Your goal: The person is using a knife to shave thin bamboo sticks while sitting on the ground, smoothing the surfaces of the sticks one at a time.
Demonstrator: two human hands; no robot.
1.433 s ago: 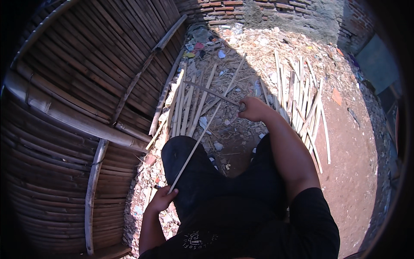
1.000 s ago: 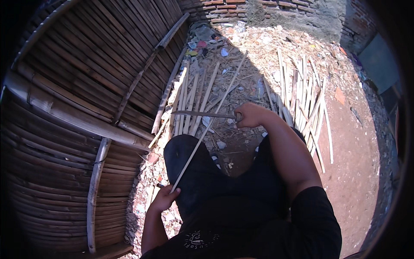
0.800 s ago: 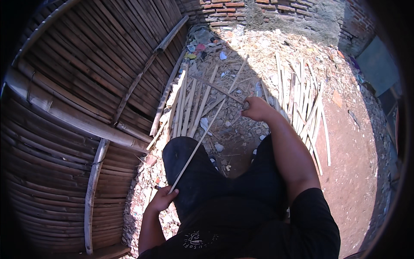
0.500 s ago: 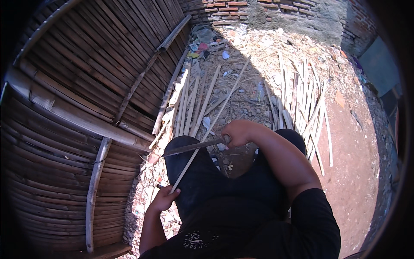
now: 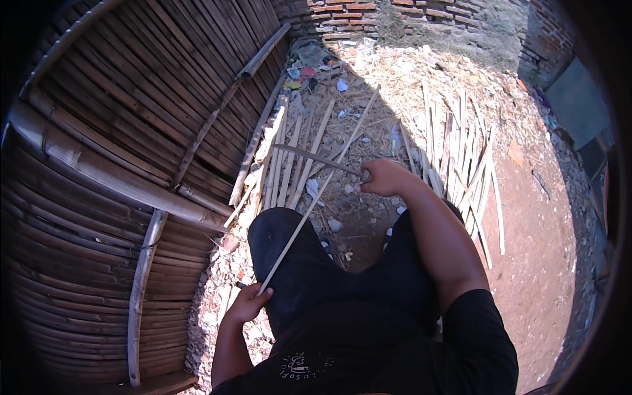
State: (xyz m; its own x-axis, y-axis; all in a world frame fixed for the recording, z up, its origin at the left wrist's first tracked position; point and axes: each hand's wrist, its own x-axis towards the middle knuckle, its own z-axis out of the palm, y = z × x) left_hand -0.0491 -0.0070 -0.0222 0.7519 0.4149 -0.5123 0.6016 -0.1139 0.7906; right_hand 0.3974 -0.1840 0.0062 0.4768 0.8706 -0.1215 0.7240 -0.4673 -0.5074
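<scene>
My left hand (image 5: pixel 248 303) is closed round the near end of a long, thin bamboo strip (image 5: pixel 299 227). The strip slants across my left thigh and away to the right, its far end over the littered ground. In my right hand (image 5: pixel 383 178), beyond my knees, is the handle of a machete (image 5: pixel 316 158). Its long blade points left and lies across the strip's far half; whether they touch, I cannot tell. Most of the handle is hidden in my fist.
Pale bamboo strips (image 5: pixel 282 172) lie on the ground beyond my left knee, and a bigger pile of strips (image 5: pixel 461 155) lies to the right. A slatted bamboo wall (image 5: pixel 112 184) stands close on my left. At the back rises a brick wall (image 5: pixel 421 20), with scraps of litter (image 5: pixel 307 72) before it.
My right hand has moved forward and slightly right, carrying the machete from above my left thigh to farther along the strip. My left hand has stayed almost still on the strip.
</scene>
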